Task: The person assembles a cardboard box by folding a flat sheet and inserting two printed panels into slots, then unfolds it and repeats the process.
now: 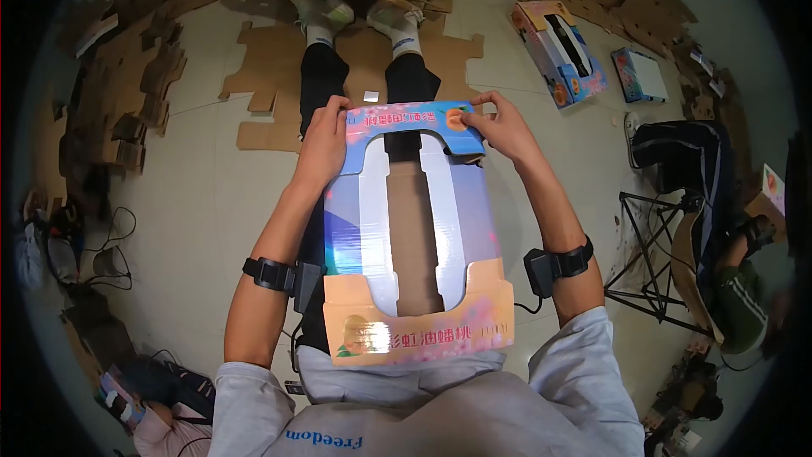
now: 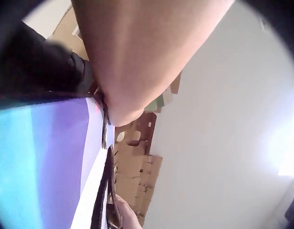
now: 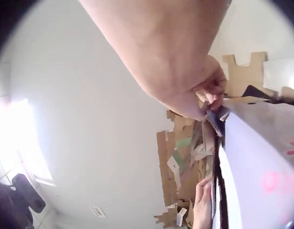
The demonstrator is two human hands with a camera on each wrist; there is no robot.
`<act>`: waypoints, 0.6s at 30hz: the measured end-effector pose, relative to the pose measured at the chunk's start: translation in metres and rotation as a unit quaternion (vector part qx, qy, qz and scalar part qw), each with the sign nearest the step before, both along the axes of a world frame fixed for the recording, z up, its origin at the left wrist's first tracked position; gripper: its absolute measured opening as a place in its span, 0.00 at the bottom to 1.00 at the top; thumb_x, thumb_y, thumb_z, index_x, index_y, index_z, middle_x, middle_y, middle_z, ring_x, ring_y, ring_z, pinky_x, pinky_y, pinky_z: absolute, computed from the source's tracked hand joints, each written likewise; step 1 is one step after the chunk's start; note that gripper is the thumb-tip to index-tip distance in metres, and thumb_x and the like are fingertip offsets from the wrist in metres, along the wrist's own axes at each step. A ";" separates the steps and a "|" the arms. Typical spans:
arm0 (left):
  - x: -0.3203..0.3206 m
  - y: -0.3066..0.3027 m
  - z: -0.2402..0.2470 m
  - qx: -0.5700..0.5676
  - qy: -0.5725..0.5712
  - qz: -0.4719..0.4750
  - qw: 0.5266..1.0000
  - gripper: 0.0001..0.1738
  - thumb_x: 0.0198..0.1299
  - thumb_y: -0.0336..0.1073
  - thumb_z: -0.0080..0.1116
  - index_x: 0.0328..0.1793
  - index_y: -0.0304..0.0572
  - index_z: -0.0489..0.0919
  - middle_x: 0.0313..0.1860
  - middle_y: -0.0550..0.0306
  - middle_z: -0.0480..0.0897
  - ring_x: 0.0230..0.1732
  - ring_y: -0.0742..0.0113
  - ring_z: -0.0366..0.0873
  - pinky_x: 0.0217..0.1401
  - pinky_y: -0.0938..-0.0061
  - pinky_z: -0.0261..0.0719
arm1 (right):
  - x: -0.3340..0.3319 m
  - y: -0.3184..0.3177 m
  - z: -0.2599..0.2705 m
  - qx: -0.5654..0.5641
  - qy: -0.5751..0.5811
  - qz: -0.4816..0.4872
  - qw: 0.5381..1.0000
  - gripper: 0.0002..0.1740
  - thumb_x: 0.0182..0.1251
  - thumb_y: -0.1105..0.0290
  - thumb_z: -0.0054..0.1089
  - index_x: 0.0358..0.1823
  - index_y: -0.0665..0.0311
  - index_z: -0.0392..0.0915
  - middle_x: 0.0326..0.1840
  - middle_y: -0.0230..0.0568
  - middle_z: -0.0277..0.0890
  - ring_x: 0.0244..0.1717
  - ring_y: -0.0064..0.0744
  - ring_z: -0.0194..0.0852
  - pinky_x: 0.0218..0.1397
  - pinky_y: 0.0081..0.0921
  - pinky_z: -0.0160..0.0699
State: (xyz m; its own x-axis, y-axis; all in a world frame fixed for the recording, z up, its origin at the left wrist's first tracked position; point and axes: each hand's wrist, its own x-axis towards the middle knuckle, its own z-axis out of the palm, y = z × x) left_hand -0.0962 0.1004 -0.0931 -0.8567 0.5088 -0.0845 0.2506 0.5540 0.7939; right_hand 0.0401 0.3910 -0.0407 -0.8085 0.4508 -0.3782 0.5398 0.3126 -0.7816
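A colourful printed cardboard fruit box (image 1: pixel 469 211) lies across the person's lap, with a long cut-out window in its top. Its near end panel (image 1: pixel 423 330) is orange and pink with printed characters; the far end panel (image 1: pixel 406 118) is blue and pink. At the far left corner, the left hand (image 1: pixel 324 142) grips the box's side and edge. The right hand (image 1: pixel 505 129) pinches the far right corner, thumb on top and fingers over the edge. Below that thumb, a blue flap (image 1: pixel 463 148) sits slightly raised at the window's corner. In the right wrist view, the right fingers are bent at the box edge.
Another printed box (image 1: pixel 558 55) and a smaller blue-edged box (image 1: pixel 640 74) are on the floor at the far right. Flattened cardboard (image 1: pixel 254 63) lies under the person's feet and around the edges. A folding stool frame (image 1: pixel 651 245) and another seated person (image 1: pixel 710 169) are at right.
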 end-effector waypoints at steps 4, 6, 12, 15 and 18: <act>0.000 -0.005 -0.002 -0.004 0.001 -0.023 1.000 0.17 0.83 0.37 0.41 0.68 0.45 0.77 0.60 0.36 0.81 0.65 0.39 0.79 0.71 0.56 0.75 | 0.010 -0.004 0.023 -0.054 0.069 0.010 0.996 0.22 0.71 0.63 0.70 0.59 0.69 0.78 0.43 0.46 0.91 0.39 0.23 0.87 0.42 0.23 0.81; -0.002 -0.006 0.001 -0.009 -0.017 -0.019 1.000 0.18 0.83 0.36 0.40 0.68 0.46 0.77 0.61 0.36 0.80 0.66 0.39 0.78 0.72 0.56 0.75 | 0.010 -0.019 0.028 -0.098 0.090 -0.007 0.991 0.18 0.71 0.60 0.70 0.56 0.62 0.81 0.42 0.36 0.87 0.38 0.18 0.78 0.42 0.21 0.72; 0.002 -0.005 0.000 -0.004 -0.027 -0.028 0.999 0.18 0.82 0.35 0.39 0.66 0.44 0.78 0.60 0.35 0.81 0.68 0.39 0.77 0.72 0.56 0.74 | 0.011 -0.018 0.024 -0.187 0.045 -0.027 0.981 0.09 0.77 0.62 0.66 0.49 0.56 0.81 0.44 0.30 0.83 0.36 0.15 0.73 0.35 0.19 0.65; 0.001 -0.002 0.000 -0.005 -0.014 -0.044 0.999 0.18 0.82 0.36 0.39 0.66 0.44 0.78 0.59 0.34 0.82 0.68 0.39 0.77 0.72 0.55 0.74 | 0.010 -0.014 0.022 -0.194 -0.007 -0.042 0.980 0.06 0.79 0.65 0.64 0.48 0.56 0.79 0.42 0.29 0.81 0.35 0.15 0.73 0.32 0.19 0.64; 0.001 0.001 -0.008 -0.006 -0.017 -0.038 0.999 0.18 0.82 0.36 0.39 0.65 0.44 0.78 0.59 0.34 0.82 0.67 0.39 0.77 0.72 0.55 0.75 | 0.012 -0.007 0.019 -0.240 0.008 -0.095 0.966 0.06 0.80 0.66 0.62 0.51 0.57 0.77 0.41 0.28 0.80 0.35 0.16 0.73 0.32 0.20 0.67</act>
